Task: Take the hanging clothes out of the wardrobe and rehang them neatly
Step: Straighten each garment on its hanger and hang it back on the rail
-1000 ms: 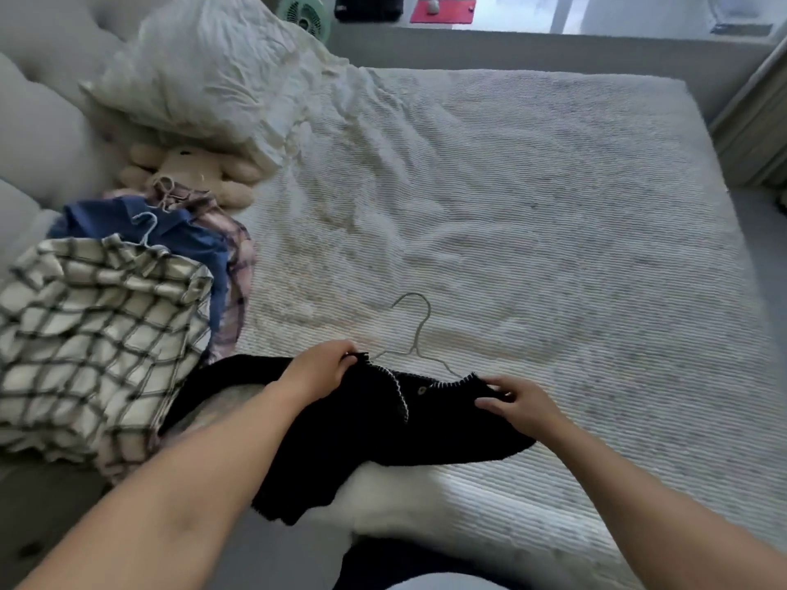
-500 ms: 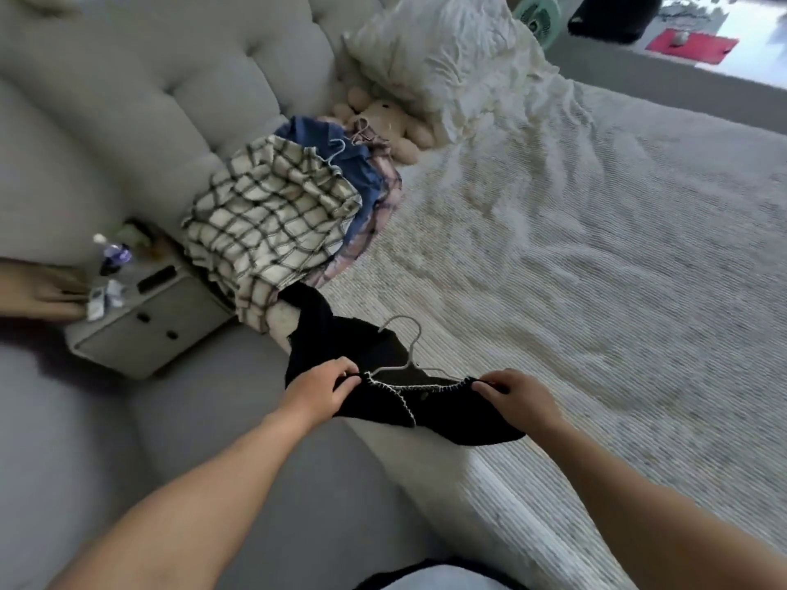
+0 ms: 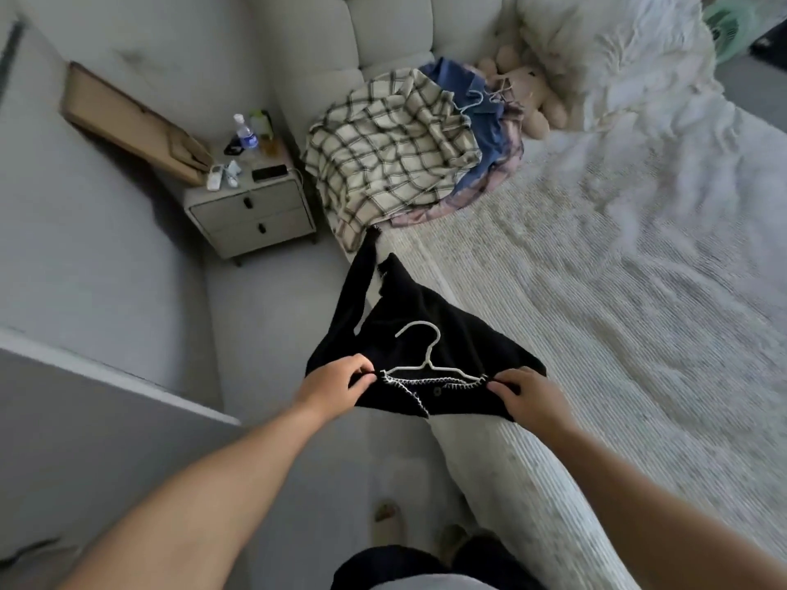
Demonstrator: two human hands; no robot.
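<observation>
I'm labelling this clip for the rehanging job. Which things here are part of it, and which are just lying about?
Job: black top on a white hanger, gripped by left hand and right hand; clothes pile on the bed.

Lying about: nightstand, bottle, plush toy, pillow.

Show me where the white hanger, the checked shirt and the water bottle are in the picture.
white hanger (image 3: 427, 360): head view, on its neck below the hook.
checked shirt (image 3: 392, 155): head view, on the middle of the cloth.
water bottle (image 3: 245, 136): head view, on its label.
</observation>
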